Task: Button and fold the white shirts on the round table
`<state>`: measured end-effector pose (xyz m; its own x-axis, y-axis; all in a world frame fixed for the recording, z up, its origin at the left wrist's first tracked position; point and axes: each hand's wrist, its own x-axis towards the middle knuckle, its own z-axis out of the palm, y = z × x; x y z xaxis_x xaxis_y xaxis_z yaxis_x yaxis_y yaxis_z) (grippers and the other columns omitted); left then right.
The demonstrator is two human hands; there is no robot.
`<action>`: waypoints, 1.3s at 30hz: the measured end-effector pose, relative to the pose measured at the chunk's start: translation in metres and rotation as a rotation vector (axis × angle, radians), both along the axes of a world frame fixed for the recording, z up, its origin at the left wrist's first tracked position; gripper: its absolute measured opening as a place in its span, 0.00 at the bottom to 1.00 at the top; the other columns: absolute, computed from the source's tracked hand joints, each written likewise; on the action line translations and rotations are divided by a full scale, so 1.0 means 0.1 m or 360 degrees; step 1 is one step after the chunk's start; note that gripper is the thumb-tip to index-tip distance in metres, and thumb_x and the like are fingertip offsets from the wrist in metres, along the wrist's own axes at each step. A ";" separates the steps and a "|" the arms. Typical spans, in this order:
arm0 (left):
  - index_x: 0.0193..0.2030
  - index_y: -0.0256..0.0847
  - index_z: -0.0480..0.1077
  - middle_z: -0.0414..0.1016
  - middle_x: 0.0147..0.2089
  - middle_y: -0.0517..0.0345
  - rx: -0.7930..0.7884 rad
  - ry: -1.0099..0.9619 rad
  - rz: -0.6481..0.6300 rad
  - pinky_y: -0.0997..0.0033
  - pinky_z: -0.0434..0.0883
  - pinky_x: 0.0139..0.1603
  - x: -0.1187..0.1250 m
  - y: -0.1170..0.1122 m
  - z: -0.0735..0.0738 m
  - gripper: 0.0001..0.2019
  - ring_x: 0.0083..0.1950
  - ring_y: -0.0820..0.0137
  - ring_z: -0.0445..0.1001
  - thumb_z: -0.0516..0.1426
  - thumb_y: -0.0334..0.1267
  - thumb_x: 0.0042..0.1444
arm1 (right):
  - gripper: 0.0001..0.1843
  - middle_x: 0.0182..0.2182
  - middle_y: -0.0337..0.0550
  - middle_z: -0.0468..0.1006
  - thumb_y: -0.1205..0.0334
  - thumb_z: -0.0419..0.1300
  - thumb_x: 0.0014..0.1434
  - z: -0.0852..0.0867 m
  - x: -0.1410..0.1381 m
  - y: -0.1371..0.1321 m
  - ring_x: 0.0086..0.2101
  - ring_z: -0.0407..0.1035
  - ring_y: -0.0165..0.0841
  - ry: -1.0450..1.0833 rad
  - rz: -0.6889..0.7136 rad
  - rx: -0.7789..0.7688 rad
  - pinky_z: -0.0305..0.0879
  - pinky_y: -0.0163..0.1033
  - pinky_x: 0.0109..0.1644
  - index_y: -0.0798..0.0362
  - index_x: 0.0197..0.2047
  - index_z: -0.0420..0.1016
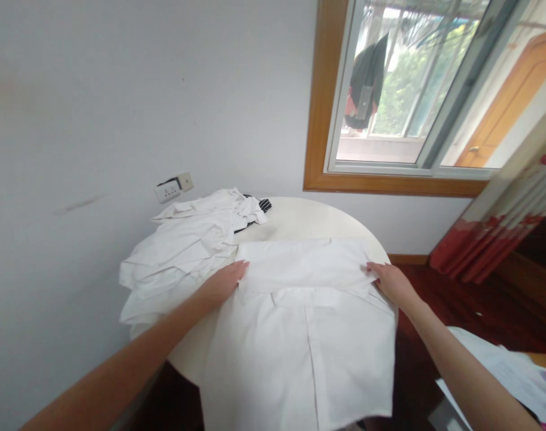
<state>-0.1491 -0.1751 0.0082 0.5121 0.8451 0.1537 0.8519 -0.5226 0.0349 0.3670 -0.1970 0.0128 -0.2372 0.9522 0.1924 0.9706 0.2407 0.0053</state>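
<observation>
A white shirt [273,341] lies spread over the round table [295,212], its upper part folded over into a flat band and its lower part hanging past the near edge. A seam or placket runs down its middle. At the left end of the folded band, my left hand [228,280] has its fingers closed on the fabric edge. My right hand [392,282] pinches the opposite end, near the table's right rim. The fingertips are partly hidden by the cloth.
A loose pile of white clothes [183,245] sits at the table's left, with a black striped cloth [264,205] behind it. Wall sockets [169,190] are just above. A window [403,90] and a curtain [493,227] are beyond; papers [506,371] lie at lower right.
</observation>
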 end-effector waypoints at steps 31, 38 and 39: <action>0.61 0.40 0.64 0.63 0.64 0.52 0.0072 -0.0275 -0.0131 0.62 0.59 0.66 -0.11 -0.16 0.09 0.22 0.65 0.67 0.60 0.42 0.36 0.62 | 0.40 0.58 0.44 0.68 0.80 0.48 0.42 0.08 -0.08 0.20 0.58 0.62 0.35 0.0275 0.0438 -0.0079 0.56 0.45 0.64 0.51 0.59 0.68; 0.59 0.41 0.67 0.65 0.63 0.54 -0.0203 0.0057 -0.0071 0.62 0.59 0.66 -0.10 0.00 0.24 0.26 0.64 0.66 0.63 0.48 0.30 0.52 | 0.35 0.63 0.43 0.61 0.73 0.53 0.47 0.33 -0.08 0.15 0.62 0.55 0.38 0.0366 0.0422 -0.0583 0.51 0.47 0.65 0.48 0.60 0.67; 0.56 0.41 0.69 0.69 0.60 0.55 -0.0244 0.0065 -0.0023 0.63 0.61 0.65 -0.07 0.08 0.33 0.24 0.62 0.66 0.66 0.47 0.30 0.52 | 0.33 0.62 0.40 0.63 0.70 0.54 0.49 0.44 -0.06 0.18 0.61 0.56 0.38 0.0416 0.0447 -0.0662 0.52 0.47 0.65 0.46 0.60 0.67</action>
<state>-0.1564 -0.1671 0.0409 0.5276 0.8495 0.0020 0.8466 -0.5261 0.0805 0.3610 -0.1786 0.0571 -0.4874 0.8675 -0.0990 0.8251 0.4205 -0.3774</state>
